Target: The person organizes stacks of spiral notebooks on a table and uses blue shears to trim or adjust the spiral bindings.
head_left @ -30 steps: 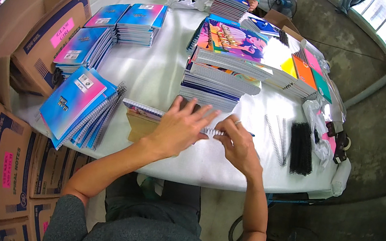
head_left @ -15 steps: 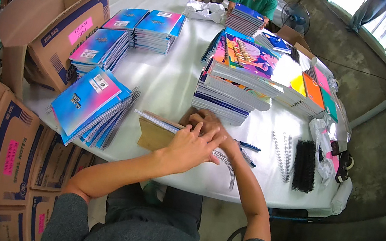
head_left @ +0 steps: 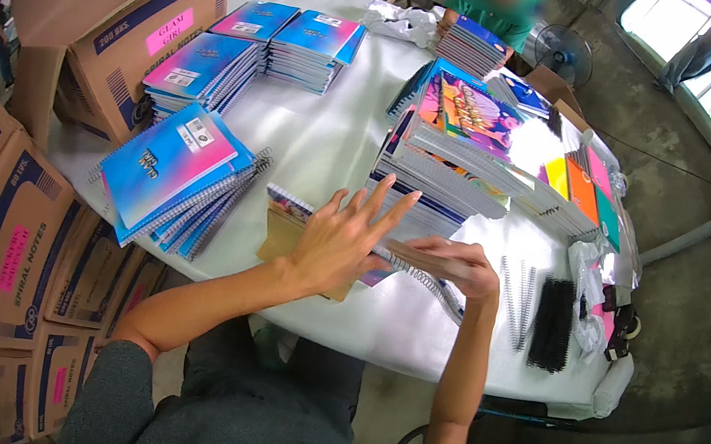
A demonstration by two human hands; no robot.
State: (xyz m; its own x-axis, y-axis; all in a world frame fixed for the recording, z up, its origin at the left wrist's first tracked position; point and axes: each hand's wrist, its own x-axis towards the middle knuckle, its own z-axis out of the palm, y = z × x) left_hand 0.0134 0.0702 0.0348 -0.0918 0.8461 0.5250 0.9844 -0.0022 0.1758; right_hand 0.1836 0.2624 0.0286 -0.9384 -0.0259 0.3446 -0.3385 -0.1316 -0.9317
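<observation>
A notebook point(head_left: 286, 237) with a brown board side stands on its edge in front of me, its bound edge upward. My left hand point(head_left: 337, 236) lies against it with the fingers spread. From its right end a loose length of silver spiral wire point(head_left: 437, 291) curves out toward the near right. My right hand point(head_left: 472, 272) is at this wire, just right of the notebook. A flat brownish smear reaches left from that hand; whether it is fingers or something held, I cannot tell.
Blue-pink spiral notebooks point(head_left: 166, 166) lie stacked at left beside an open carton point(head_left: 143, 43). Taller notebook stacks point(head_left: 436, 174) stand beyond my hands. Silver coils point(head_left: 514, 301) and black coils point(head_left: 552, 325) lie at right. Across the table sits a person in green point(head_left: 497, 13).
My right hand has moved right, from the notebook's top edge to the projecting wire. My left hand has shifted slightly left, its fingers more spread. The whole view has tilted a little.
</observation>
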